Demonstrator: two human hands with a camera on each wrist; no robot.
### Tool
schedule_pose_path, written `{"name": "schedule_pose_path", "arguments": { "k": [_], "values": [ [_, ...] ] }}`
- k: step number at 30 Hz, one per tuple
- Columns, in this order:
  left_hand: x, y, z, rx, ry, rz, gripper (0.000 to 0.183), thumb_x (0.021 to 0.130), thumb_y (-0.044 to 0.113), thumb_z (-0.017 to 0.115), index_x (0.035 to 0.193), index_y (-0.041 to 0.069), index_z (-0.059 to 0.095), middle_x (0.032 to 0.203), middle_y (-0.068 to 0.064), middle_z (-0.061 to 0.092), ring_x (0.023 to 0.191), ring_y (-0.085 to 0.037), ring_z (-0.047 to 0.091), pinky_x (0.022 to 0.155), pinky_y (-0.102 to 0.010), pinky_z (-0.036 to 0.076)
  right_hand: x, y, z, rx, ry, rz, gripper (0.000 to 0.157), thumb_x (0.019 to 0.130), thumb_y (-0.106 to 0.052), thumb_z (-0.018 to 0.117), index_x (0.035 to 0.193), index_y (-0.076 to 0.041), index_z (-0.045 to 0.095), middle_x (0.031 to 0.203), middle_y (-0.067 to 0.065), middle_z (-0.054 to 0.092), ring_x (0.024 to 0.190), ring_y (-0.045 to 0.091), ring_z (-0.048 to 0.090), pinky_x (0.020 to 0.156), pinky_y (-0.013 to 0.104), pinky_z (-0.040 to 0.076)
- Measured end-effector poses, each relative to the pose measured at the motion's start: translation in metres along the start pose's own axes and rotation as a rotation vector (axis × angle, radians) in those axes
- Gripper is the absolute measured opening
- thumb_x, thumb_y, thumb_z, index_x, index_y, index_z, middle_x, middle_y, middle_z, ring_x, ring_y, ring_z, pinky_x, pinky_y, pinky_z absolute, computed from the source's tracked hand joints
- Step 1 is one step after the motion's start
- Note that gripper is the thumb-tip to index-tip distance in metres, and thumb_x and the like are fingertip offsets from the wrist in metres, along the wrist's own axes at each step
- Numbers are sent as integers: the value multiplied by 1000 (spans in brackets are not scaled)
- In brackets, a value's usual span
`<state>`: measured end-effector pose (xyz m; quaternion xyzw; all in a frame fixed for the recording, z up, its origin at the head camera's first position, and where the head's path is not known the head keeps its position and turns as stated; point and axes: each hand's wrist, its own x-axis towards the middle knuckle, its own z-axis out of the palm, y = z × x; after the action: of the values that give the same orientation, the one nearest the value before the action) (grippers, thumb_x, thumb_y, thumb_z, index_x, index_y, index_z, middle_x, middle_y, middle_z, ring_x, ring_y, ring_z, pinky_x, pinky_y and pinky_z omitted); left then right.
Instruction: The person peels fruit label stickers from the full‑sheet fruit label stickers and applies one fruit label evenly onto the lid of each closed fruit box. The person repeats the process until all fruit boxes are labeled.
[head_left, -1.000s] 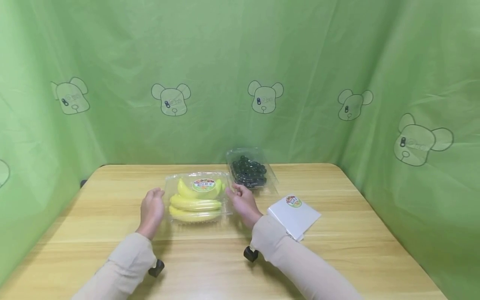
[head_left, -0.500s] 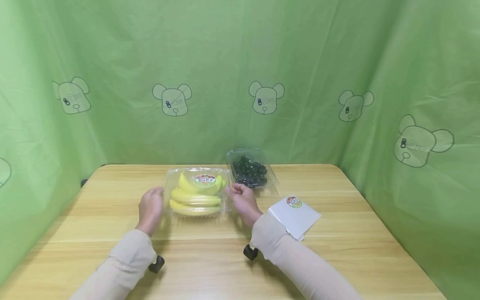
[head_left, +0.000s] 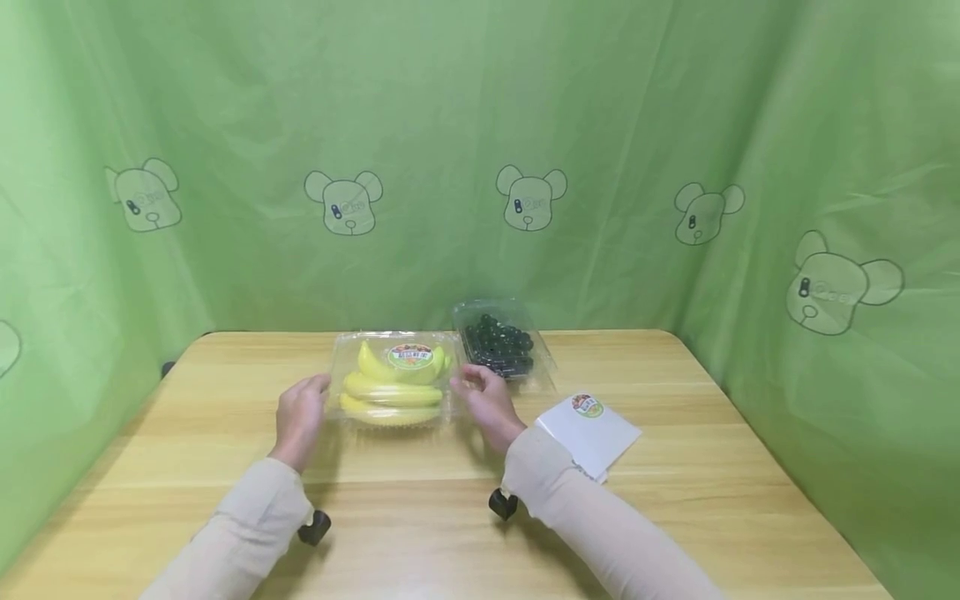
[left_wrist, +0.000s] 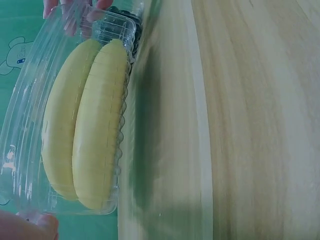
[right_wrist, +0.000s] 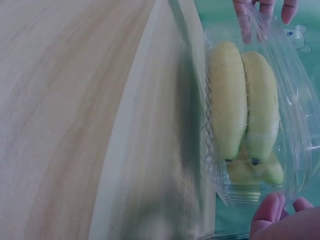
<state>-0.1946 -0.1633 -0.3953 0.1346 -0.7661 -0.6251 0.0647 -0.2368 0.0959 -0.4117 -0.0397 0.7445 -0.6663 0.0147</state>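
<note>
A clear plastic clamshell box (head_left: 348,350) with several yellow bananas (head_left: 393,394) inside is held between my hands, its lid down over the fruit. A round printed label (head_left: 411,357) sits on the lid. At the box's left edge, my left hand (head_left: 300,417) grips the rim with thumb and fingers. My right hand (head_left: 489,408) pinches the opposite edge. In both wrist views the ribbed base of the box appears slightly raised, with a shadow on the wood under it. The thumb side of each hand is only partly visible there.
Behind my right hand stands another clear box (head_left: 480,308) with dark grapes (head_left: 501,340), near the table's back edge. White sheets (head_left: 588,437) with a round sticker lie right of my right wrist. Green curtains (head_left: 435,100) surround the wooden table (head_left: 390,533).
The banana box has shifted slightly away toward the back of the table, its front edge now less tilted toward me. Both hands keep hold of it. The grape box and sheets stay put.
</note>
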Motion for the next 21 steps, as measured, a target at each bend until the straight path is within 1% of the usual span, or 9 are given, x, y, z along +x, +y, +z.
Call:
{"name": "schedule_pose_path", "arguments": {
  "k": [5, 9, 11, 14, 16, 19, 21],
  "values": [
    [2, 0, 0, -59, 0, -8, 51, 100, 31, 40, 140, -1, 47, 149, -17, 40, 138, -34, 33, 115, -50, 25, 1, 1, 0, 0, -11, -11, 51, 94, -15, 62, 139, 2, 44, 142, 19, 45, 132, 36, 39, 110, 49, 34],
    [4, -1, 2, -108, 13, -18, 47, 99, 26, 42, 134, -2, 51, 145, -17, 45, 136, -32, 36, 113, -47, 29, 1, 1, -1, -20, -15, -3, 54, 94, -17, 63, 141, -1, 43, 144, 17, 43, 134, 35, 36, 112, 49, 31],
    [5, -2, 3, -164, 11, -20, 45, 99, 22, 43, 133, -5, 51, 143, -19, 46, 135, -32, 38, 113, -45, 31, 1, 1, -1, -23, -14, -2, 54, 93, -17, 63, 141, -2, 43, 144, 17, 43, 135, 35, 35, 112, 50, 30],
    [6, -2, 5, -241, -9, -29, 44, 99, 16, 43, 135, -8, 47, 144, -22, 44, 135, -32, 38, 113, -40, 32, 2, 2, -2, -27, -12, -14, 55, 92, -15, 64, 141, -1, 43, 144, 18, 43, 134, 35, 35, 112, 50, 29],
    [6, -1, 5, -343, -36, -46, 45, 99, 12, 41, 138, -11, 41, 148, -23, 38, 138, -31, 34, 114, -36, 30, 2, 3, -2, -26, -11, -25, 56, 91, -15, 66, 141, -1, 44, 144, 18, 42, 134, 36, 35, 112, 50, 30],
    [7, 0, 5, -453, -65, -77, 47, 100, 11, 39, 141, -12, 34, 151, -23, 31, 140, -28, 29, 114, -30, 28, 3, 3, -3, -28, -9, -31, 58, 90, -16, 68, 141, -2, 44, 144, 18, 42, 132, 36, 37, 111, 49, 32],
    [8, 1, 6, -522, -64, -101, 44, 99, 10, 40, 138, -10, 37, 146, -23, 35, 135, -27, 34, 110, -26, 32, 4, 3, -3, -32, -5, -34, 58, 90, -17, 68, 141, -2, 44, 144, 19, 42, 130, 37, 40, 110, 49, 34]
  ]
}}
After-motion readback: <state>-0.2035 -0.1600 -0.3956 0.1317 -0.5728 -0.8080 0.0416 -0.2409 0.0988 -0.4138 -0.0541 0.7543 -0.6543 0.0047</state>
